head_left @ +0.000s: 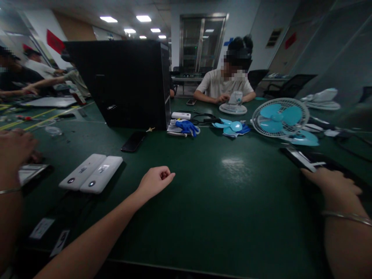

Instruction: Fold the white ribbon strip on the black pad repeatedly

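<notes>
My left hand (155, 180) rests on the green table with its fingers curled into a loose fist, and nothing shows in it. To its left lie two white power-bank-like boxes (100, 174) side by side, with cables. At the right, my right hand (334, 184), with a bangle on the wrist, grips a dark flat thing (299, 157) with pale strips on it; its exact kind is unclear. Beyond that hand stands a white fan grille (305, 118) with light blue blades (274, 116) inside. Another loose blue fan blade (303, 138) lies below it.
A large black case (122, 85) stands at the back left, a black phone (133, 141) before it. Blue-and-white gloves (186, 128) and a blue fan blade (228, 126) lie farther back. Opposite, a person handles a fan part (235, 102). Another person's hand (17, 149) is at left.
</notes>
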Demonstrator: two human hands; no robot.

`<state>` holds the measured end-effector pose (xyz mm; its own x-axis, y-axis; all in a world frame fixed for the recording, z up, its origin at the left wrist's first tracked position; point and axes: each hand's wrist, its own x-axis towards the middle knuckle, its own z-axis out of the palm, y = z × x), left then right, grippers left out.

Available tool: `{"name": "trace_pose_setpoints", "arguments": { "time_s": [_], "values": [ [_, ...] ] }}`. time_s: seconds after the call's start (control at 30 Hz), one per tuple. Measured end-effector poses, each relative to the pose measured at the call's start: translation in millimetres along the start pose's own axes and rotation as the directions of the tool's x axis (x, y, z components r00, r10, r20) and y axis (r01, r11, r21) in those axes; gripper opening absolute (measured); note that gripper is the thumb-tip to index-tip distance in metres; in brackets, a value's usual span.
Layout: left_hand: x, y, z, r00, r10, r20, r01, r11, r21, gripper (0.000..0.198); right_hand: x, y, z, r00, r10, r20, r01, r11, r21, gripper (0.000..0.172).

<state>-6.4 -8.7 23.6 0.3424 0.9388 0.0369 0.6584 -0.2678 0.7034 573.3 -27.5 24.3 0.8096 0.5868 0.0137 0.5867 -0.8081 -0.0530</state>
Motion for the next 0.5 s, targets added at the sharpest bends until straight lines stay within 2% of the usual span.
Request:
{"name": "trace_pose_setpoints", "arguments": {
  "time_s": [0.07, 0.13, 0.23, 0.43, 0.5],
  "values": [
    [0, 0, 0.3, 1.0, -0.001, 0.004, 0.001, 1.0, -0.004, 0.035, -4, -2, -4, 0.993, 0.121, 0.018, -0.122, 0.988, 0.094, 0.095],
    [0, 0, 0.9, 1.0, 0.003, 0.0, -0.003, 1.0, -0.007, 0.035, -9, -4, -8, 0.99, 0.143, 0.002, -0.142, 0.979, 0.144, 0.096],
    [1, -2, 1.5, 1.0, 0.01, -0.008, -0.01, 1.0, -0.013, 0.034, -13, -9, -12, 0.984, 0.172, 0.051, -0.178, 0.97, 0.167, 0.097],
    [0, -1, 0.2, 1.0, 0.018, -0.01, -0.018, 1.0, -0.02, 0.033, -8, -12, -10, 0.975, 0.199, 0.098, -0.21, 0.971, 0.115, 0.092],
    [0, -1, -0.1, 1.0, 0.024, -0.017, -0.024, 1.0, -0.015, 0.033, -5, -11, -10, 0.993, 0.105, 0.045, -0.108, 0.993, 0.05, 0.088]
  ]
}}
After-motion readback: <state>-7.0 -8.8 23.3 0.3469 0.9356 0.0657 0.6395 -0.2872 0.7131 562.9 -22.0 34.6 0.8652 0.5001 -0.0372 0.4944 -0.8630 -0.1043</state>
